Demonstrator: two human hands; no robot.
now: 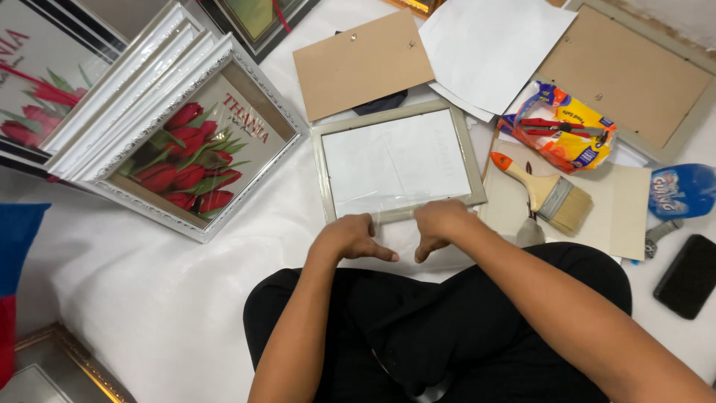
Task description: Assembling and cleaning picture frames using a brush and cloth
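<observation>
Black-trousered lap (447,321) of the seated person, nearest the lens, lower centre, resting on a white cloth-covered surface (164,298).

Left hand (349,237): knuckles up, fingers curled, thumb stretched toward the other hand; touching the near edge of the frame. Whether the fingertips pinch anything cannot be told, as they are tucked under.

Right hand (440,222): same posture, fingers bent down onto the near rail of the frame, thumb pointing inward; just beside the left hand, the two apart.

Pale grey-green picture frame (397,162): lies flat just beyond the knees, centre of view, slightly skewed; holds a white sheet under what seems to be glass or clear film.

Brown backing board (362,63): flat, beyond the frame, touching its far edge.

White paper sheets (496,48): to the right of the board, overlapping.

Paintbrush (544,192): orange handle, pale bristles, on a cream card (630,213) right of the frame.

Yellow-and-blue packet (563,134): holds a red-handled tool, beyond the brush.

Second frame, face down (634,78): far right, brown back showing.

Silver frame with red tulip print (195,153): left, leaning on a stack of white frames (127,97).

Black phone (690,276): right edge.

Blue packet (682,190): just above the phone.
</observation>
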